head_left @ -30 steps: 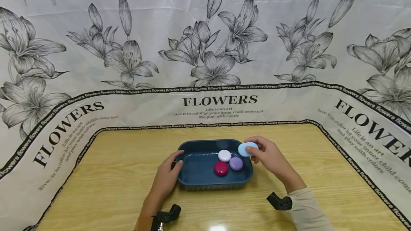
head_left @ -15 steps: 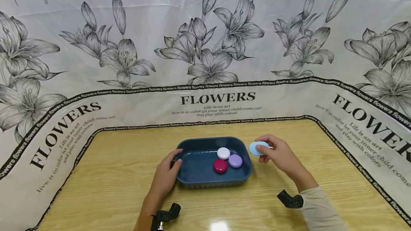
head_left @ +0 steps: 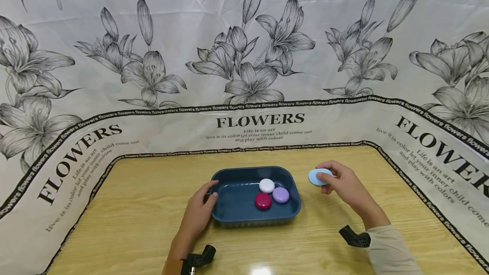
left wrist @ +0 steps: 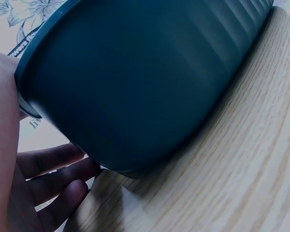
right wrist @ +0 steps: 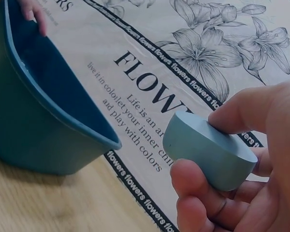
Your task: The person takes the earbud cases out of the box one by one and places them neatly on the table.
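Table [head_left: 133,207] of pale yellow wood, grain visible; a bright glare [head_left: 261,270] on it at the bottom of the head view; white cloth [head_left: 168,33] along the table's back and both sides, lightly creased above; lilies [head_left: 254,82] printed on it in grey and black line; beneath them an upper band [head_left: 259,105], black, lettered "flowers" repeatedly; next a heading [head_left: 260,120], FLOWERS, three times, the rightmost cut off; under each a small verse [head_left: 259,135], the middle opening "Life is an art"; lower band [head_left: 244,150] thinner, also black, bordering the wood.

There are two hands [head_left: 199,210] [head_left: 347,185], one tray [head_left: 234,203], three pucks [head_left: 266,186] [head_left: 280,195] [head_left: 263,201], one oval block [right wrist: 208,152].
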The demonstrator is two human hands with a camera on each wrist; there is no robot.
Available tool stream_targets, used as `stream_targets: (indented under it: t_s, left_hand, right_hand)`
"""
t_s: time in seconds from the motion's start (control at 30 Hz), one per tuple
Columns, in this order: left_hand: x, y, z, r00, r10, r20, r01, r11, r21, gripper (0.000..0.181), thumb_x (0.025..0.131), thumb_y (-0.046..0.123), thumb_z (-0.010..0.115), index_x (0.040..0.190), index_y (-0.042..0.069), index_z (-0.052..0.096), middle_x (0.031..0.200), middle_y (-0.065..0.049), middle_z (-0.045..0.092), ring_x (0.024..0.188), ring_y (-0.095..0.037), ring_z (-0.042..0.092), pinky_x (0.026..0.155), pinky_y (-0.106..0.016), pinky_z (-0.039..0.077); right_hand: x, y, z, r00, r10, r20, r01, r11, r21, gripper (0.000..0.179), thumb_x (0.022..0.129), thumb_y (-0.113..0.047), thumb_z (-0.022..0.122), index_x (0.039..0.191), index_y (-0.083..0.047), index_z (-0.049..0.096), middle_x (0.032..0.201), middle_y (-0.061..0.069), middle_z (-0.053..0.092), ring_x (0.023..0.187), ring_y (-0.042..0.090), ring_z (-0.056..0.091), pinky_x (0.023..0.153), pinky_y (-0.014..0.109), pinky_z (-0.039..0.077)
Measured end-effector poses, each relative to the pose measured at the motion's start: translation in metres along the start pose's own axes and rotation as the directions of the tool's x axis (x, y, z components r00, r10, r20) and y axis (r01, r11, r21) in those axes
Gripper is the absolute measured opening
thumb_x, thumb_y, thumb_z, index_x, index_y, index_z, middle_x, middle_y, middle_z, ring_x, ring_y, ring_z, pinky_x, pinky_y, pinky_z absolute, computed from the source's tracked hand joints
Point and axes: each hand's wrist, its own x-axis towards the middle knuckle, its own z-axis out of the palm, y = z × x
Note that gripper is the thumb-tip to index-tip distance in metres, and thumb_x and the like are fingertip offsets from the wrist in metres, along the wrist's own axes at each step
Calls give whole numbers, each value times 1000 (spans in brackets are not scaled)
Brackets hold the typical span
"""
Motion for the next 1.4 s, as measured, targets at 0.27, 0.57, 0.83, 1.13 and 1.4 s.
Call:
stream_targets:
  t_s: [0.27,0.57,0.83,1.13,1.4]
  left_hand:
    - [0,0,-1,1000,-12,-4,12,1000,-8,37,104,29,56,140,29,58,148,-3,51,138,-26,44,111,-55,36]
    - [-1,1,0,1000,-13,7,13,1000,-7,37,104,30,56,141,28,58,148,-5,50,138,-27,45,110,-55,37]
    - [-2,0,3,1000,-15,6,15,1000,-12,37,104,29,55,141,28,58,148,-3,50,138,-25,44,110,-54,37]
    - [-3,-1,2,1000,-19,12,19,1000,0,37,104,31,56,141,29,58,148,-3,51,138,-26,45,110,-55,37]
    - [-2,0,0,999,-31,9,31,1000,-7,37,104,29,55,141,29,57,148,-1,50,139,-24,44,111,-53,36]
  right_hand:
    - [-5,9,-9,1000,10,11,-10,1000,-20,41,103,-20,60,130,8,53,99,19,63,68,30,64,65,36,57]
    - [-10,11,-20,1000,18,-10,-19,998,-61,43,104,-22,58,135,6,51,102,19,61,71,27,65,66,37,57]
    - [-14,15,-31,999,-6,-36,3,995,-102,45,104,-24,57,136,6,50,100,17,62,73,22,65,67,37,58]
    - [-19,25,-39,999,7,-51,-12,995,-99,47,105,-26,56,138,6,48,101,16,63,75,21,67,67,39,59]
    - [-15,32,-48,996,53,-75,-62,992,-113,52,105,-30,54,142,6,46,105,16,63,80,20,67,70,40,59]
